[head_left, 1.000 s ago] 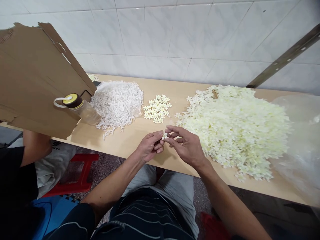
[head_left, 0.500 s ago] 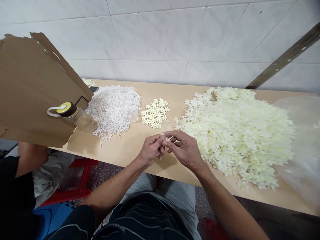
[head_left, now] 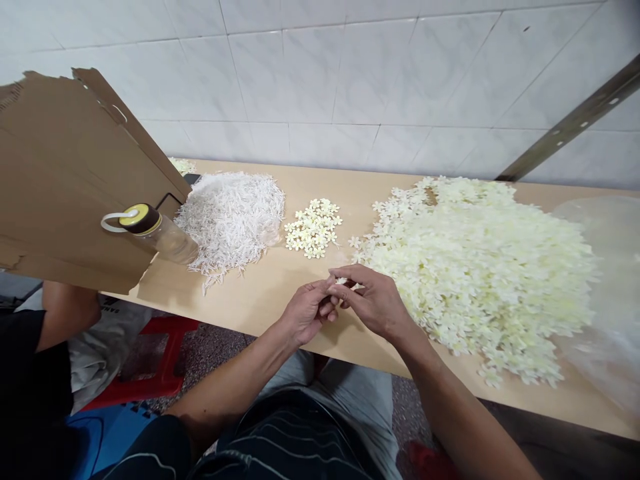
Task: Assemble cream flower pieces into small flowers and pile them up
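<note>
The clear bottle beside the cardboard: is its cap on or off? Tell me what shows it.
On: the yellow-and-dark cap sits at the top end of the clear bottle, with no gap visible between them.

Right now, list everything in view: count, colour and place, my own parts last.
Tiled wall: one, pale grey, behind.
Table: one, tan, middle.
Cardboard: one, brown, left.
Bottle: one, clear, beside the cardboard.
Thin pieces: one heap, white, right of the bottle.
Small flower pile: one, pale yellow, centre.
Large flower pile: one, pale yellow-green, right.
Far flowers: several, pale, beyond the cardboard.
Plastic: one, clear, far right.
Metal bar: one, grey, upper right.
Stool: one, red, lower left.
Blue object: one, blue, bottom left.
Co-worker's arm: one, black-sleeved, left.
Floret: one, white, near table edge.
Shirt: one, dark striped, bottom.
Trousers: one pair, grey, bottom.
Left hand: one, bare, at the floret.
Right hand: one, bare, at the floret.
</note>
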`<state>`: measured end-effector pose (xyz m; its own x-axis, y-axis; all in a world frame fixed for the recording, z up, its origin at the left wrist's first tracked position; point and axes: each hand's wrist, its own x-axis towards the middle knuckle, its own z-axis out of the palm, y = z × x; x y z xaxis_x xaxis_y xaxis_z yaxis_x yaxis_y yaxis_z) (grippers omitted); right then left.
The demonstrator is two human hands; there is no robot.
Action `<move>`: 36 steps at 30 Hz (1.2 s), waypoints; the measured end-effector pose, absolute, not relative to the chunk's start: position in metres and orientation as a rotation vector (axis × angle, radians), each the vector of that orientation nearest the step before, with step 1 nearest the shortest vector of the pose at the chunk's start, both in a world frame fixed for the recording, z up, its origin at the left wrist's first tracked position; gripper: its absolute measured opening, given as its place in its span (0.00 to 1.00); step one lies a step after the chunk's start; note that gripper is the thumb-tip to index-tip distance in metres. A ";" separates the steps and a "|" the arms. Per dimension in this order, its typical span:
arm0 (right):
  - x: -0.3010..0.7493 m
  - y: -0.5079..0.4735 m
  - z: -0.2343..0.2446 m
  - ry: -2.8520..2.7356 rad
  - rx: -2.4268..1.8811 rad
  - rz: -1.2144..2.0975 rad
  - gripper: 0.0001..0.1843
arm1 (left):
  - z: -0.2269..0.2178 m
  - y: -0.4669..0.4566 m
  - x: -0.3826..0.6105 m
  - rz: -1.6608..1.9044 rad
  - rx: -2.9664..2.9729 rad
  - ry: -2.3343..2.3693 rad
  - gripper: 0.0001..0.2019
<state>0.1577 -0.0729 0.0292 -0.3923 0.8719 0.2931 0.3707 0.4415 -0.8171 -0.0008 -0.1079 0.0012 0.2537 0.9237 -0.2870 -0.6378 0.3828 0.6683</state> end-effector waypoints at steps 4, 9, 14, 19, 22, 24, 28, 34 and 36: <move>0.160 -0.073 0.040 -2.085 -1.097 0.686 0.10 | 0.010 -0.113 -0.002 1.152 0.524 0.648 0.16; 0.153 -0.075 0.038 -2.220 -1.003 0.380 0.13 | 0.013 -0.118 -0.004 1.199 0.531 0.587 0.18; 0.144 -0.069 0.021 -2.291 -0.992 0.214 0.13 | 0.012 -0.113 -0.009 1.244 0.623 0.684 0.22; 0.148 -0.069 0.020 -2.491 -0.949 0.364 0.21 | 0.009 -0.108 -0.022 1.110 0.686 0.792 0.22; 0.160 -0.078 0.029 -2.627 -0.918 0.540 0.30 | 0.007 -0.113 -0.023 1.017 0.676 0.797 0.25; 0.168 -0.084 0.037 -2.612 -0.948 0.647 0.32 | 0.008 -0.115 -0.021 0.986 0.649 0.785 0.26; 0.175 -0.089 0.050 -2.382 -0.960 0.717 0.31 | 0.012 -0.116 -0.015 0.992 0.586 0.751 0.25; 0.169 -0.090 0.047 -2.136 -0.964 0.648 0.13 | 0.017 -0.119 -0.008 1.055 0.532 0.731 0.23; 0.168 -0.090 0.046 -2.095 -0.965 0.651 0.12 | 0.018 -0.122 -0.006 1.068 0.565 0.737 0.23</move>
